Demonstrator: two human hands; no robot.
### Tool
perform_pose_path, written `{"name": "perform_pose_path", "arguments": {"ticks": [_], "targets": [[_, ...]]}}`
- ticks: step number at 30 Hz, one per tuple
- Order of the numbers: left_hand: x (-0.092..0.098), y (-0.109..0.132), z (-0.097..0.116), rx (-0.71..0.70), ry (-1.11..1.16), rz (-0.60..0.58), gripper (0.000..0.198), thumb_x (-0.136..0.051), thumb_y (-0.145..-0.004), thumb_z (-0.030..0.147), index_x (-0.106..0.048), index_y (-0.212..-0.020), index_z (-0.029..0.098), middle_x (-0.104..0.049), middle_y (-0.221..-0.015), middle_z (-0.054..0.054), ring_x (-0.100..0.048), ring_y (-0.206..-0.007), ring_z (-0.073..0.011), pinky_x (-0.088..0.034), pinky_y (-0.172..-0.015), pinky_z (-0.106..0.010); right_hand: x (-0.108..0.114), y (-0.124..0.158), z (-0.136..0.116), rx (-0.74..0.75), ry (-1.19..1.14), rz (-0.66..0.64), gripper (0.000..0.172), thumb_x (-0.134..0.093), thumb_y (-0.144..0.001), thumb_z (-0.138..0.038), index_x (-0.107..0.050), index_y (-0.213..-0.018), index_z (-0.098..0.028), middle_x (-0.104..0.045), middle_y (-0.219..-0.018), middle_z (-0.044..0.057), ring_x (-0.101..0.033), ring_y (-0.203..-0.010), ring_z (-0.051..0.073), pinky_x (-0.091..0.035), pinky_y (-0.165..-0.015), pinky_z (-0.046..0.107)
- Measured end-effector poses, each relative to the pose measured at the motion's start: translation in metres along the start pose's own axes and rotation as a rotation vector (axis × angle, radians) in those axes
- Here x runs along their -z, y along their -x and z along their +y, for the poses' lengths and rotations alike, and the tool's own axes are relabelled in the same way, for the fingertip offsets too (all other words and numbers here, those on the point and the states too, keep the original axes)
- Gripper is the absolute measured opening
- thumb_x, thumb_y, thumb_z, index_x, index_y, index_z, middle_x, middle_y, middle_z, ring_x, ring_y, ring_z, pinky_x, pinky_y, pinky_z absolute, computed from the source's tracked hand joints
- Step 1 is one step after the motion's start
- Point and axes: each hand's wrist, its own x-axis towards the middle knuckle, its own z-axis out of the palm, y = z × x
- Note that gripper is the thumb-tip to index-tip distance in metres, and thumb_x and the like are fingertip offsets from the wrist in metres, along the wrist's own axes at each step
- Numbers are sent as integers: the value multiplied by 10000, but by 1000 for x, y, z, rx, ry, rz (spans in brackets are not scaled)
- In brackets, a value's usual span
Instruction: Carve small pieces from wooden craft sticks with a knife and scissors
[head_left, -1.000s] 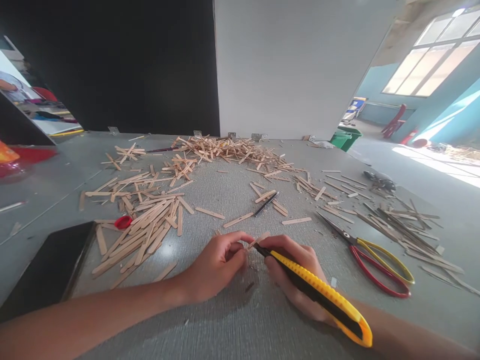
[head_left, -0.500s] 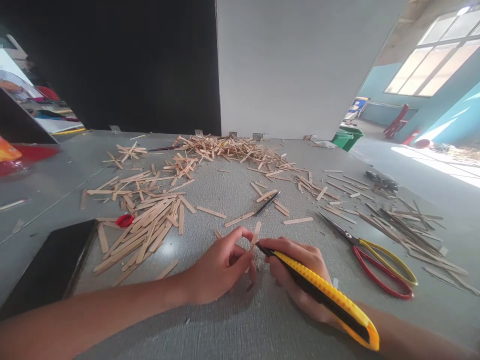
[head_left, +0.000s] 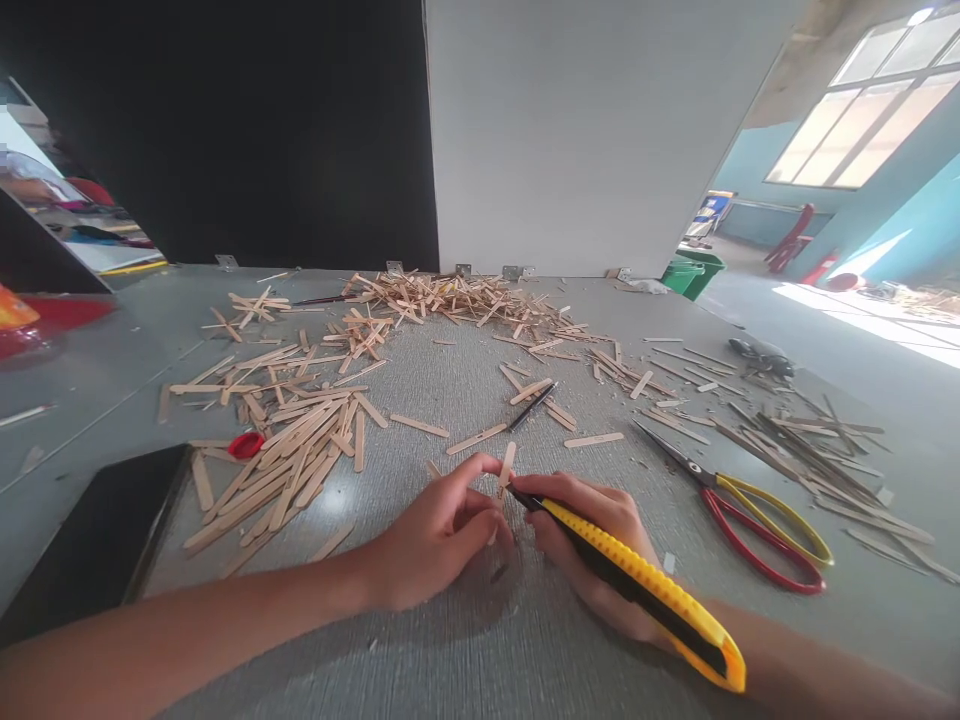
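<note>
My left hand (head_left: 439,530) pinches a short wooden stick (head_left: 505,468) and stands it nearly upright on the grey table (head_left: 465,650). My right hand (head_left: 592,550) is wrapped round a yellow and black utility knife (head_left: 637,585). The knife's tip touches the lower part of the stick. Both hands rest close together at the table's near middle.
Heaps of wooden sticks (head_left: 300,440) lie left and at the back (head_left: 442,295). Red and yellow scissors (head_left: 742,510) lie to the right, darker strips (head_left: 810,450) beyond them. A black pen (head_left: 531,407), a red cap (head_left: 246,444) and a black tablet (head_left: 97,530) are also here.
The left hand has turned the stick from lying slanted to nearly upright. The knife tip has stayed against it, and the right hand has barely shifted.
</note>
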Motion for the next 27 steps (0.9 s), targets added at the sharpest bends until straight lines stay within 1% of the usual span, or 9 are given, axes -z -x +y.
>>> {"name": "perform_pose_path", "arguments": {"ticks": [4,7,11,14,18,23,27], "targets": [[-2,-1,-1,24,-11,10,402,-560,-1066,452,-395,-1356,229,-759,-900,-20,-457,-561,-117,-350,-517,-241,0,0,0,3,-7,-4,253,-631,-1016,-190,-717,-1245,-255,-802,-920,9,-717,-669,114,-530,-654,228],[-2,-2,-3,28,-23,17,404,-559,-1074,465,-392,-1360,233,-758,-885,-10,-488,-569,-119,-376,-529,-239,1,-1,-1,13,-6,-7,252,-631,-1014,-187,-719,-1245,-238,-806,-946,25,-722,-692,118,-536,-669,230],[-2,-3,-4,33,-31,21,416,-563,-1076,481,-402,-1360,223,-757,-871,-6,-508,-568,-119,-392,-528,-236,1,-3,-2,24,-14,-6,245,-623,-1012,-181,-728,-1230,-218,-755,-834,2,-681,-644,115,-519,-633,232],[-2,-2,-3,42,-31,15,446,-574,-1074,475,-402,-1393,214,-763,-883,-9,-509,-569,-116,-406,-529,-233,1,-4,-1,29,-33,-12,249,-621,-1019,-178,-724,-1241,-223,-740,-829,-6,-665,-646,110,-504,-631,232],[-3,-1,-2,42,-27,16,483,-599,-1068,463,-402,-1426,204,-779,-912,-23,-464,-566,-104,-359,-508,-218,1,-4,0,35,-40,-18,231,-612,-1031,-197,-724,-1231,-226,-708,-810,-16,-633,-638,109,-485,-623,237],[-4,-2,-4,30,-30,-1,368,-583,-1076,444,-498,-1348,211,-803,-954,-41,-459,-569,-102,-359,-505,-215,1,-5,-3,26,-39,-31,233,-606,-1030,-196,-721,-1231,-210,-713,-805,-18,-636,-641,101,-486,-630,226],[-4,-3,-4,22,-33,-3,288,-563,-1085,446,-532,-1237,204,-792,-927,-34,-439,-534,-89,-338,-475,-207,2,-4,-4,14,-54,-13,226,-626,-1018,-199,-734,-1216,-203,-744,-804,-17,-659,-629,86,-494,-623,203]]}}
